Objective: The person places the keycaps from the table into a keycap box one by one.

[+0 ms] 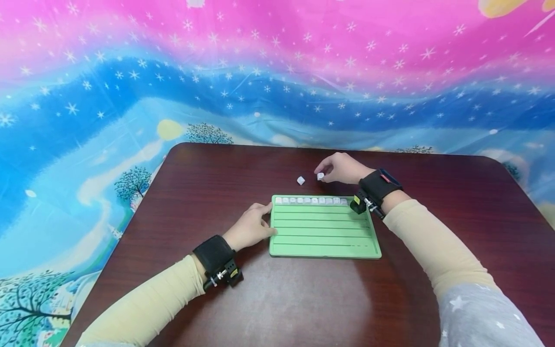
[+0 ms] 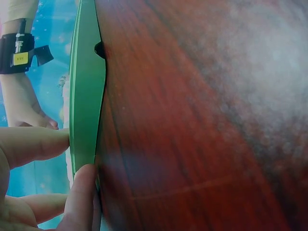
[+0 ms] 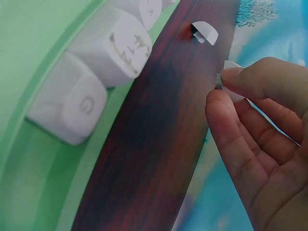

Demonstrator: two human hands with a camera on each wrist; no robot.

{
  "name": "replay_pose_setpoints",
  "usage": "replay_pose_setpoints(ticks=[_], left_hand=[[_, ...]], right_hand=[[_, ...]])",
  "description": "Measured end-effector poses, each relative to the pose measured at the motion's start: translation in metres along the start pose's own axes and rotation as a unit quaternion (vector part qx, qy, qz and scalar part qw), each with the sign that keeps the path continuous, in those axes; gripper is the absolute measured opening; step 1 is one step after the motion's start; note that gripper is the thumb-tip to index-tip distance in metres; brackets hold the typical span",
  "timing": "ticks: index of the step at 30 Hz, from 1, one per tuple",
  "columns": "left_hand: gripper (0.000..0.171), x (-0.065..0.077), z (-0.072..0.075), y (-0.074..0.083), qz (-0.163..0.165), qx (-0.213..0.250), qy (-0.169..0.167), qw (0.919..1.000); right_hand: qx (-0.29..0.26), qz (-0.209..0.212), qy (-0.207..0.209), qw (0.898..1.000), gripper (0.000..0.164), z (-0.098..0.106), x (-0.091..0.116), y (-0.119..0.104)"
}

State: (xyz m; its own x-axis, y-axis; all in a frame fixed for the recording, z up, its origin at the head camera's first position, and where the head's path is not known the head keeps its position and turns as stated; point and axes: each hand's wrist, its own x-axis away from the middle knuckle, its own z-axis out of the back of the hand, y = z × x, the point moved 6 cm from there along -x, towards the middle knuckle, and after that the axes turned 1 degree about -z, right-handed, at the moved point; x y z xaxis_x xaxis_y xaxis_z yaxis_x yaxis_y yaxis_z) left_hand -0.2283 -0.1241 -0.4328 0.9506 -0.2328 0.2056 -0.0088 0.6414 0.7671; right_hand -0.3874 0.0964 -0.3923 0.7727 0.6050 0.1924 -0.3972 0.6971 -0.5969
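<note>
A shallow light green tray (image 1: 321,231) with several ridged rows lies on the table, white keycaps (image 1: 307,200) standing along its far row. In the right wrist view one tray keycap (image 3: 79,103) is marked G. My left hand (image 1: 250,225) holds the tray's left edge, thumb toward the near corner and fingers farther up; the tray's side wall (image 2: 89,91) shows in the left wrist view. Beyond the far rim, my right hand (image 1: 344,168) pinches a white keycap (image 3: 232,96) between thumb and forefinger. A loose white keycap (image 1: 301,180) lies just left of that hand.
The dark reddish-brown wooden table (image 1: 208,183) has a rounded far left corner. Behind it hangs a pink and blue snow-scene cloth (image 1: 243,86). Black wrist straps with small cameras sit on both wrists; the right one (image 1: 375,193) overlaps the tray's far right corner.
</note>
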Motion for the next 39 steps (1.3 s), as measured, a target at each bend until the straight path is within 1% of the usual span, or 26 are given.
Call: replay_pose_setpoints(ticks=[5,13,21,29,35,39], left_hand=[[0.079,0.0,0.0,-0.001,-0.001,-0.002,0.0,1.0],[0.079,0.0,-0.001,-0.001,0.002,-0.001,-0.002,1.0],[0.079,0.0,0.0,0.0,-0.003,-0.004,0.001,1.0],[0.08,0.0,-0.001,-0.001,-0.005,-0.001,0.001,1.0],[0.08,0.0,-0.001,-0.001,-0.005,0.001,0.001,1.0],[0.08,-0.001,-0.001,-0.002,-0.005,0.001,0.001,1.0]], right_hand=[[0.004,0.013,0.005,1.0,0.028,0.003,0.011,0.0],[0.019,0.008,0.007,1.0,0.027,0.003,0.03,0.004],[0.024,0.02,0.019,0.999,0.025,0.003,0.045,0.009],[0.01,0.011,0.019,1.0,0.024,0.002,0.062,0.014],[0.012,0.004,0.025,1.0,0.024,0.005,0.075,0.021],[0.012,0.004,0.021,1.0,0.022,0.003,0.081,0.026]])
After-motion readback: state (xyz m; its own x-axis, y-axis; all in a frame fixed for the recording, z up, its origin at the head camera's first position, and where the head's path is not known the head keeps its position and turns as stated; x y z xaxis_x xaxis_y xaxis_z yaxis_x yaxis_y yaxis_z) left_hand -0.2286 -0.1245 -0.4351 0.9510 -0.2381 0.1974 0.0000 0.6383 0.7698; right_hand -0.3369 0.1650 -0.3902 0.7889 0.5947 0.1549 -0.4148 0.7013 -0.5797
